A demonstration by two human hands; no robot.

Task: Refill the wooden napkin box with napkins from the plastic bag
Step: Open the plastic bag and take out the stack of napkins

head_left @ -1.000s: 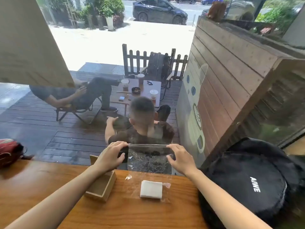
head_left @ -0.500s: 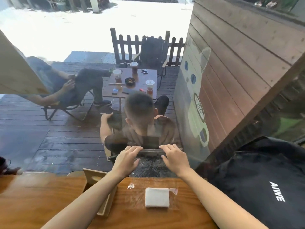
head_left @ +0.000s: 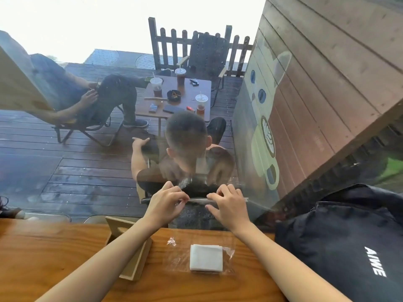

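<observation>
Napkins, a white folded square stack (head_left: pixel 206 257), lie nearest on the brown wooden table (head_left: pixel 43 253), inside the bottom of the clear plastic bag (head_left: pixel 196 216). Just left stands the pale wooden napkin box (head_left: pixel 135 262), partly under the forearm. Farther up, the left hand (head_left: pixel 164 203) and right hand (head_left: pixel 229 205) each pinch the bag's raised top edge. Right, a black backpack (head_left: pixel 349 247).
</observation>
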